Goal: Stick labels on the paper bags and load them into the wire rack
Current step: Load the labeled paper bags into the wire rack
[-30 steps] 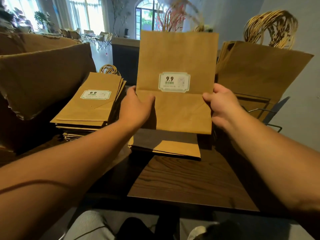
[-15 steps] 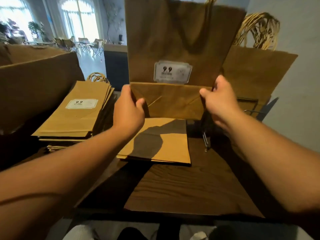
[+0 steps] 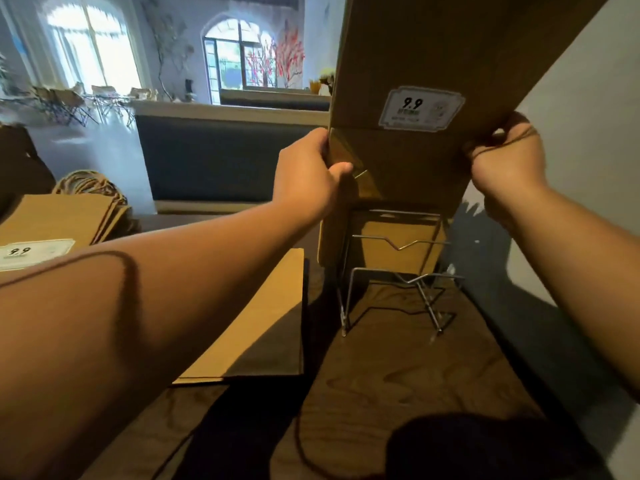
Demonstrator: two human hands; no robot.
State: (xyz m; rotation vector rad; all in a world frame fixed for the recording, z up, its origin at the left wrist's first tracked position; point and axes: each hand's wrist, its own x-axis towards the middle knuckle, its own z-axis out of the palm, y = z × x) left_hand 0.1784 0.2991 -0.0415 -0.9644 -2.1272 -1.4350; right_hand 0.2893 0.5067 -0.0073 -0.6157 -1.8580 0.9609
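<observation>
Head view: at far left a stack of labelled bags (image 3: pixel 59 216) waits on the worktop (image 3: pixel 398 375). The left hand (image 3: pixel 308 171) and right hand (image 3: pixel 507 161) each pinch a side edge of a labelled paper bag (image 3: pixel 433 64), holding it upright just above the wire rack (image 3: pixel 394 268), probably to drop it in.

The held bag's (image 3: pixel 433 57) top is cropped; its label's (image 3: pixel 420 108) small print seems blurred.

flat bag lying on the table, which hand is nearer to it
Left. The left hand grips the held bag's left edge, up and just right of the flat bag. The right hand grips the opposite edge, farther right.
</observation>
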